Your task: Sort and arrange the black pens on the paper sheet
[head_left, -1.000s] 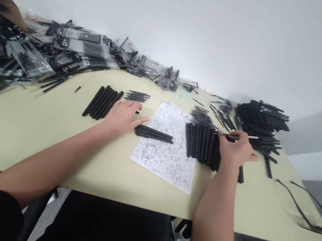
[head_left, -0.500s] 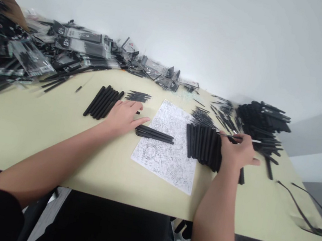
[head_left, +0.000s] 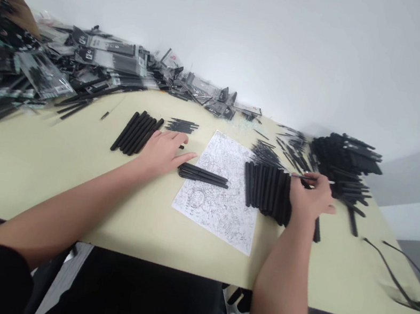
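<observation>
Pale yellow-cream table (head_left: 48, 172), plain. White sheet (head_left: 223, 197) at middle, dense black scribble pattern. Matte black row of tubes (head_left: 267, 189) right of sheet. Black second row (head_left: 137, 132) further left. Black pens (head_left: 202, 175) on sheet's left edge. Silvery-white thin rod (head_left: 314, 179) at right. Black pile (head_left: 346, 156) far right. Clear packets (head_left: 105, 60) far left, black-grey contents, white labels. White wall (head_left: 256, 35). Black cords (head_left: 398, 266) near right.
</observation>
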Demonstrator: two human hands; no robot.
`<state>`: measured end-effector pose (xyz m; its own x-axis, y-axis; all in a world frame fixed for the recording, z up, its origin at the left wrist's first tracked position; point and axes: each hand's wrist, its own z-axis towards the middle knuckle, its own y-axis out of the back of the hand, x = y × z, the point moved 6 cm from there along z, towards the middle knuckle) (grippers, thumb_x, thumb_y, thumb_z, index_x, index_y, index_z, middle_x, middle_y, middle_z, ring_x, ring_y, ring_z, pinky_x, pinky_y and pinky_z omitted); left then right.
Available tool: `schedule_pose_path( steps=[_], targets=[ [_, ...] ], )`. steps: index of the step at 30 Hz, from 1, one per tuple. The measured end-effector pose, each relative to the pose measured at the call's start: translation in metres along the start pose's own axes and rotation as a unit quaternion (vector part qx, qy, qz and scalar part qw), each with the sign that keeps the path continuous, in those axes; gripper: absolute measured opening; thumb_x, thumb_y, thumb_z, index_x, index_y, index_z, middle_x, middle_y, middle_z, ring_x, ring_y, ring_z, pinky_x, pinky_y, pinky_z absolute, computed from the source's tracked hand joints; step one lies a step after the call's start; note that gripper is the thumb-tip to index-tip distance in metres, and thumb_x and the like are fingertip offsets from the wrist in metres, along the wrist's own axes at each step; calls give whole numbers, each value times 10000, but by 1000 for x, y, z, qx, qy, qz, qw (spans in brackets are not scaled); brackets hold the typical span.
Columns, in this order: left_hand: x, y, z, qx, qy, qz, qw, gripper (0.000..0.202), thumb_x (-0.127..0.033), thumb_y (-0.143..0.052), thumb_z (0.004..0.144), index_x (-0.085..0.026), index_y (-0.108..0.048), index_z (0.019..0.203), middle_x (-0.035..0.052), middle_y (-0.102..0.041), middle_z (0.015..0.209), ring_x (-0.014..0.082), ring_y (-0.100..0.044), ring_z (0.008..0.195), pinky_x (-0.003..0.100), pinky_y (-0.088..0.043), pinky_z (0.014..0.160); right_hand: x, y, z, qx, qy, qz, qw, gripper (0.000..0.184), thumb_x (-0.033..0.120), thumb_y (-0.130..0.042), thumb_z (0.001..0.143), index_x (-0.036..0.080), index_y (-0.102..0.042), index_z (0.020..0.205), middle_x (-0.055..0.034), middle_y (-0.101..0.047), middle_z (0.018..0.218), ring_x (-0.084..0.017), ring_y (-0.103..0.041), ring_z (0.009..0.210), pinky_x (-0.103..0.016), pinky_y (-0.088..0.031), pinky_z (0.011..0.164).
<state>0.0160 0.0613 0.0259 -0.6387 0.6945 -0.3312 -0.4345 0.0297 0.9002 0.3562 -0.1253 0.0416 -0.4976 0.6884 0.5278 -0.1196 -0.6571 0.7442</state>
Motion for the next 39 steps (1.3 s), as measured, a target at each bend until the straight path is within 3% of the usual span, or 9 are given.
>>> schedule_pose_path(
  steps=[8, 19, 28, 34, 39],
  targets=[
    [1, -1, 0, -3, -6, 4, 1000, 439, -581, -477, 924, -188, -597, 1078, 118, -686, 1120, 288, -619, 1065, 421, -399, 943, 2, -2, 0, 9, 8, -14, 1000, 264, 417, -581, 731, 234, -611, 919, -36, -712, 911, -299, -607, 933, -576, -278, 933],
    [2, -2, 0, -6, -9, -6, 1000, 423, -578, -484, 922, -198, -594, 1073, 112, -687, 1103, 282, -610, 1065, 414, -394, 942, 0, -2, 2, -37, 10, -84, 996, 267, 446, -644, 735, 228, -602, 883, -49, -693, 868, -299, -589, 893, -566, -270, 935],
    [2, -3, 1, 1, -6, -3, 1000, 427, -569, -482, 924, -185, -589, 1076, 121, -680, 1114, 294, -613, 1065, 432, -400, 948, 8, 3, -1, -29, 17, -51, 998, 295, 465, -614, 754, 232, -590, 932, -72, -701, 888, -340, -598, 963, -569, -301, 927],
    [-3, -5, 0, 12, -38, -20, 999, 361, -487, -473, 930, -176, -565, 1087, 122, -648, 1116, 287, -591, 1076, 423, -428, 949, 36, -5, -17, 2, 91, -39, 995, 383, 452, -570, 778, 205, -567, 1071, -120, -668, 982, -358, -575, 1025, -554, -318, 926],
    [-8, -7, 0, 27, -82, -35, 996, 257, -255, -423, 913, -155, -540, 1119, 133, -622, 1108, 265, -580, 1061, 420, -446, 962, 79, -30, -54, 104, 226, -9, 968, 435, 387, -508, 818, 187, -502, 1204, -115, -645, 1008, -329, -570, 1033, -521, -362, 925]
  ],
)
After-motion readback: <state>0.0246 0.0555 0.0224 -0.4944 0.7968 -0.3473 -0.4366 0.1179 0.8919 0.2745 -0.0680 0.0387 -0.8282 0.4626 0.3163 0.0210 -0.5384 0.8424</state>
